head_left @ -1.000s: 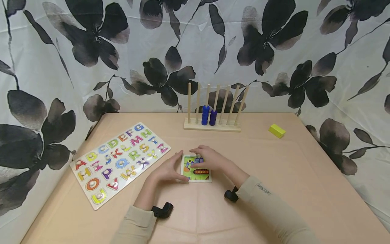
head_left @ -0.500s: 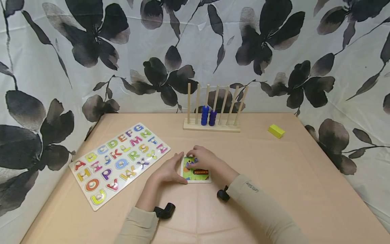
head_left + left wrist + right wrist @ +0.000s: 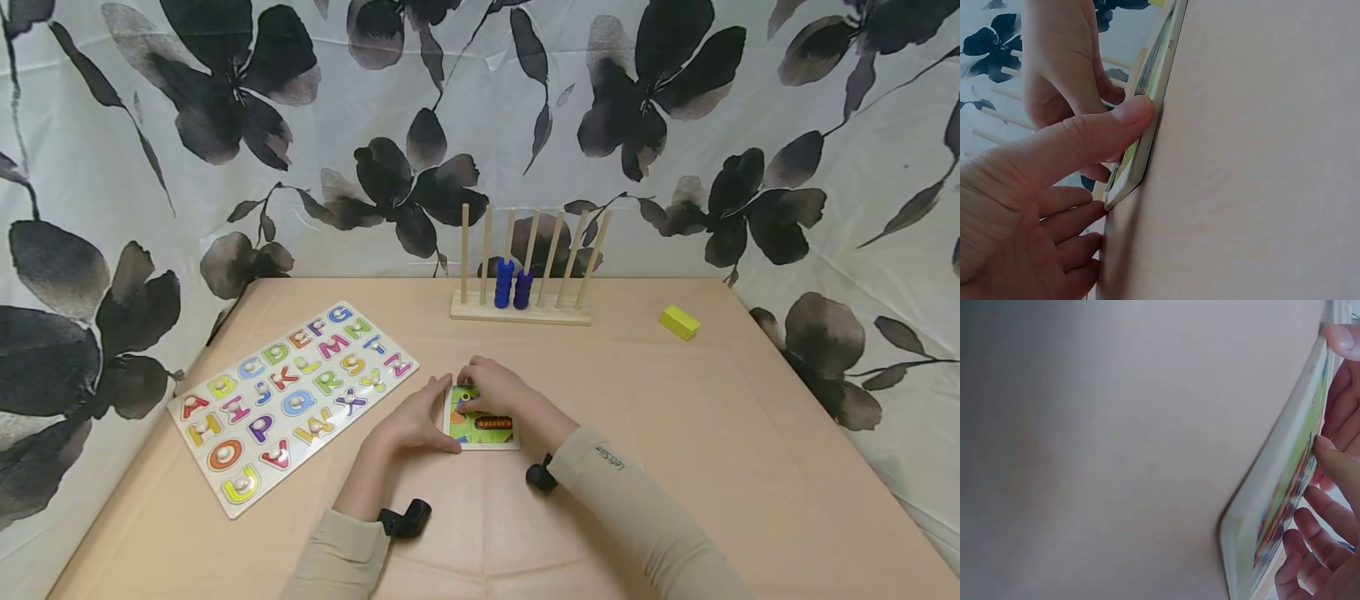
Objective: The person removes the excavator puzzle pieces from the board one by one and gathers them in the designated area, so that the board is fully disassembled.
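A small picture board with green cartoon artwork and a pale rim lies on the table. My left hand grips its left side; in the left wrist view the thumb lies over the near edge, with the other fingers beside the corner. Over the board's upper left part, my right hand touches the picture with thumb and fingertips spread apart. In the right wrist view, the right thumb meets the picture surface. The right hand covers the board's upper right; whether any loose piece lies under it is hidden.
On the left lies a white alphabet peg puzzle with coloured letters. A wooden peg rack carrying blue beads on two rods stands at the back. One yellow block sits far right. Floral cloth hangs behind the table.
My right hand has moved left across the picture board, its fingers drawing closer together over the upper left part. The left hand has barely shifted and keeps its grip on the board.
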Tool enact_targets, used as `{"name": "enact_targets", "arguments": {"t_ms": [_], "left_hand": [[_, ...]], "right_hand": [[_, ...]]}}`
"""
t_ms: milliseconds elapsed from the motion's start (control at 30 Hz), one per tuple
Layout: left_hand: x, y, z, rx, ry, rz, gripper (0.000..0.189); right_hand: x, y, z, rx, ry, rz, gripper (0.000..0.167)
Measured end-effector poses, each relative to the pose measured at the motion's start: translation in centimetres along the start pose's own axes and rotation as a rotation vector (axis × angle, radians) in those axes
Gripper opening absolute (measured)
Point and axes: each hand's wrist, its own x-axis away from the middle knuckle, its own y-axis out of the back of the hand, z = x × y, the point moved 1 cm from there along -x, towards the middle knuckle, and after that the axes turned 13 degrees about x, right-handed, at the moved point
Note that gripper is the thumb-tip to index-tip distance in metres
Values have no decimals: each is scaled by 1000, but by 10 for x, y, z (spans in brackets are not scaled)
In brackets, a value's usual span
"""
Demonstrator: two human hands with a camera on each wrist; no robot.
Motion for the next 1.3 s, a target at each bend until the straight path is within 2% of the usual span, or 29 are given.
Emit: {"name": "enact_targets", "arguments": {"t_ms": [433, 700, 1033, 1300], "left_hand": [[2, 1, 0, -24, -43, 24, 110], [2, 2, -1, -37, -55, -8, 108], [-1, 3, -4, -49, -35, -27, 107], [-3, 3, -6, -76, -21, -23, 109]], "right_hand": [[-4, 2, 3, -9, 25, 9, 41], [-4, 3, -1, -110, 8, 5, 37], [8, 9, -10, -197, 22, -35, 30], [21, 15, -25, -223, -29, -71, 33]]}}
